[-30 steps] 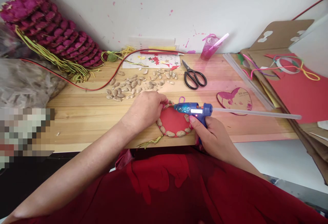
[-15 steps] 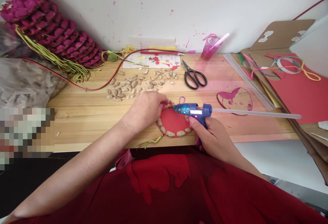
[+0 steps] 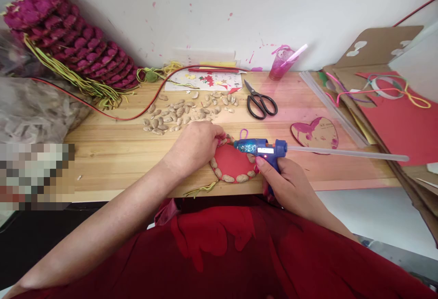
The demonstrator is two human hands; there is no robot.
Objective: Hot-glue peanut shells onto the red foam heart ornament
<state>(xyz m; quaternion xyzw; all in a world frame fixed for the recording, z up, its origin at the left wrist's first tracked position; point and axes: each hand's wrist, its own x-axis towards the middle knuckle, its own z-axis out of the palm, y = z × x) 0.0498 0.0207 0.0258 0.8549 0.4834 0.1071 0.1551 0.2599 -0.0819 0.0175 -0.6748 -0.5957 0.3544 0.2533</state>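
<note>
A red piece (image 3: 232, 162), edged with unshelled peanuts, lies near the table's front edge. My right hand (image 3: 289, 178) grips a blue glue gun (image 3: 251, 146) with a long clear glue stick (image 3: 349, 153) out of its back. The nozzle points left, close to the piece's upper rim. My left hand (image 3: 200, 148) is over the upper left rim, thumb and fingers pinched on a peanut (image 3: 223, 142); whether that peanut touches the rim is hidden. A purple loop (image 3: 243, 133) shows at the top and a yellow-green tassel (image 3: 201, 190) at the lower left.
Loose peanuts (image 3: 179, 112) are scattered behind my left hand. Black-handled scissors (image 3: 260, 102) lie behind the glue gun. A pink-stained cup (image 3: 282, 64) stands by the wall. To the right are a cardboard heart (image 3: 316, 135) and red sheets (image 3: 407, 125); a magenta stacked craft (image 3: 82, 43) leans left.
The glue gun and my right hand have shifted slightly right, so the nozzle is a little farther from my left fingertips. My left hand has hardly moved.
</note>
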